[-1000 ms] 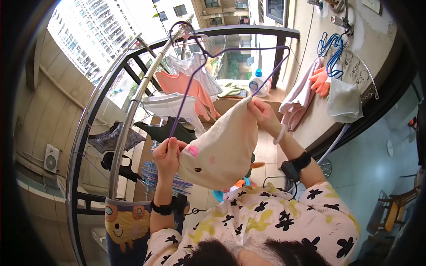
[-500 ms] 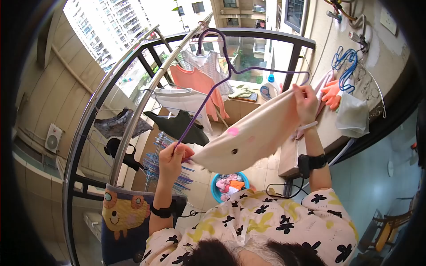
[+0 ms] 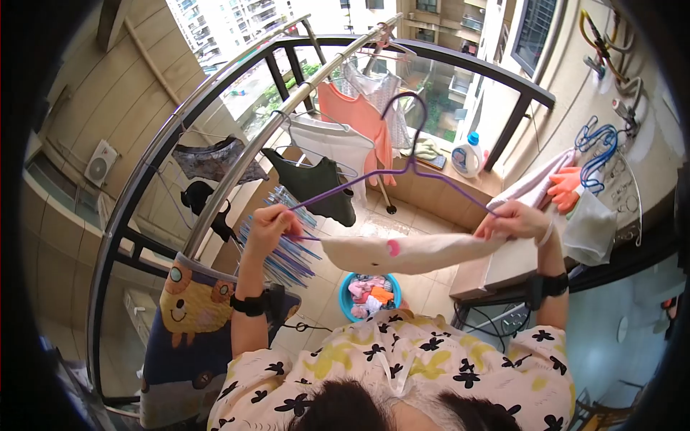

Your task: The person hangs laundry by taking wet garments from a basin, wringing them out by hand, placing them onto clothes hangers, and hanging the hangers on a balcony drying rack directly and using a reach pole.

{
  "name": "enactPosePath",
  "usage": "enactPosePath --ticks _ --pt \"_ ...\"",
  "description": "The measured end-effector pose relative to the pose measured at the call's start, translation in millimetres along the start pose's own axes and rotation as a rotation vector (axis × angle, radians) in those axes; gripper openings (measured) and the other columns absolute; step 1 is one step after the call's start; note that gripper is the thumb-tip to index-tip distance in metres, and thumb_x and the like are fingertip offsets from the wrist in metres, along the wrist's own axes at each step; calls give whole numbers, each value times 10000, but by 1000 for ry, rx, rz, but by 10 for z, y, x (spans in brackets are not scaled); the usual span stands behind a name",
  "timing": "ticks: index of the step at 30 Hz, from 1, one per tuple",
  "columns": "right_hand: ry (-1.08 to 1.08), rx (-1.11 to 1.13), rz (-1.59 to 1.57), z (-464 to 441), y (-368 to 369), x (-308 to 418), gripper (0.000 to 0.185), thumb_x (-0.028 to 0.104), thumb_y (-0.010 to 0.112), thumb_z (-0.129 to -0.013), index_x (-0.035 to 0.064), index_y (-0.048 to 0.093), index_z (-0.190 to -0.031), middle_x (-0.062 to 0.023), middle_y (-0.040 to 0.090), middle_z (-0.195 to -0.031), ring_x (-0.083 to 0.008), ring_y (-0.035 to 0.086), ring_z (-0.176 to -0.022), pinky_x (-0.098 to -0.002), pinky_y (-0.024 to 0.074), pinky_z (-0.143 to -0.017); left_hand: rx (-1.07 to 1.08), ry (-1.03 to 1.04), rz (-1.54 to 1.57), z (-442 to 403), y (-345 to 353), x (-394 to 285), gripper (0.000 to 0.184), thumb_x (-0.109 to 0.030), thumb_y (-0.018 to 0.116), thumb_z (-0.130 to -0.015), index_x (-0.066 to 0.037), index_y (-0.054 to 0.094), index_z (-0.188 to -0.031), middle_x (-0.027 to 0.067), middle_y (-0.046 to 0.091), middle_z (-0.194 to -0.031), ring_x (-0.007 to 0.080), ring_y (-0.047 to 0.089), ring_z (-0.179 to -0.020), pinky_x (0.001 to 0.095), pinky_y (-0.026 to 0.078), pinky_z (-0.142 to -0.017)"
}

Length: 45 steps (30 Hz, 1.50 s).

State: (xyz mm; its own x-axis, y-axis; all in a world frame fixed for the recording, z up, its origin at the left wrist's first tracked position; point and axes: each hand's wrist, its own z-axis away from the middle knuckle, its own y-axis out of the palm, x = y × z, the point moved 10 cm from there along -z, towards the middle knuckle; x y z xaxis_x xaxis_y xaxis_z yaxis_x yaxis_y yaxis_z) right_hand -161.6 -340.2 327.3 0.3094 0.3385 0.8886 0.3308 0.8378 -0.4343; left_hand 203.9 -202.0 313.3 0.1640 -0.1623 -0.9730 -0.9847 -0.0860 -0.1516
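Note:
A purple hanger (image 3: 412,168) is stretched between my hands, its hook pointing up and away. My left hand (image 3: 272,228) is closed on the hanger's left corner. At the right corner, my right hand (image 3: 513,221) pinches the hanger together with the edge of a cream cloth (image 3: 424,253). The cloth hangs below the hanger, seen nearly edge-on, with a pink patch near its middle. Its left end lies near the hanger's lower bar, a little to the right of my left hand.
Clothes, among them a dark green top (image 3: 316,183) and a coral top (image 3: 352,115), hang from a metal rail (image 3: 287,108) at left. A blue basin (image 3: 345,294) of laundry stands on the floor. Blue hangers (image 3: 602,147) and orange gloves (image 3: 566,188) hang at right.
The hanger has levelled out, and the cloth has dropped from a slanted spread to a flatter strip below it. My right hand has moved lower and right. The view has shifted.

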Motion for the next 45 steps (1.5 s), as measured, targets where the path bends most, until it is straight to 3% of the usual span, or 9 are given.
enactPosePath --ticks 3,5,16,22,27,35,38,41,45 --pt "-41 -1 -91 -337 250 103 295 244 528 -901 15 671 -781 1 636 -681 -64 544 -600 -219 440 -542 -246 40 -308 72 -438 301 344 -280 497 -922 50 573 -864 130 622 -800 164 602 -705 259 493 -668" --pt "-44 -108 -13 -601 362 264 307 254 525 -902 17 656 -758 5 603 -628 -62 520 -567 -222 417 -502 -979 15 -322 528 -969 408 415 -352 537 -893 20 497 -1074 132 560 -1023 179 539 -922 283 430 -805" --pt "-264 -211 251 -2410 1474 48 396 378 533 -860 14 630 -738 -160 576 -612 -279 569 -569 -367 437 -568 -625 -575 51 1226 242 1901 343 -309 517 -907 -53 467 -1129 37 534 -1020 130 571 -879 251 435 -726" --pt "-426 -309 -147 -2306 1472 -350 382 323 591 -847 23 577 -1084 -138 595 -1010 -234 595 -873 -312 454 -792 -299 -905 153 1503 909 2505 342 -327 529 -894 -57 487 -1100 53 559 -1053 154 581 -920 267 436 -772" --pt "186 -268 -774 -1965 1476 -2240 267 247 553 -873 11 616 -981 -47 632 -850 -96 583 -730 -224 480 -650 -177 -1053 158 1711 1360 3139 277 -308 529 -894 -62 536 -1021 44 604 -941 142 598 -855 252 445 -739" --pt "1091 -319 -659 -823 3741 -6340 216 164 537 -792 53 610 -962 -109 639 -809 -189 614 -697 -308 502 -604 -92 -1357 240 2267 2164 4551 258 -274 544 -893 -34 542 -988 61 623 -896 137 602 -803 243 456 -704" --pt "1066 -133 -305 -822 5230 -7696 295 104 527 -769 63 579 -1056 -184 622 -961 -290 615 -879 -390 492 -750 -186 -1448 306 2662 2242 5170 254 -264 545 -894 -25 544 -983 72 628 -896 147 608 -822 255 463 -732" --pt "1077 6 -167 -1152 5138 -7378 481 33 508 -760 139 472 -1227 -202 440 -1279 -342 528 -1075 -416 427 -908 -212 -1534 255 3034 2317 5669 243 -236 518 -909 -13 536 -1004 99 624 -917 175 614 -839 269 477 -765" --pt "1104 24 -232 -1435 5692 -7778 492 8 477 -786 175 450 -1247 -190 401 -1315 -357 501 -1103 -411 423 -925 -284 -1627 266 3620 2382 6241 229 -214 522 -907 -4 533 -997 111 623 -906 188 616 -837 284 484 -777"
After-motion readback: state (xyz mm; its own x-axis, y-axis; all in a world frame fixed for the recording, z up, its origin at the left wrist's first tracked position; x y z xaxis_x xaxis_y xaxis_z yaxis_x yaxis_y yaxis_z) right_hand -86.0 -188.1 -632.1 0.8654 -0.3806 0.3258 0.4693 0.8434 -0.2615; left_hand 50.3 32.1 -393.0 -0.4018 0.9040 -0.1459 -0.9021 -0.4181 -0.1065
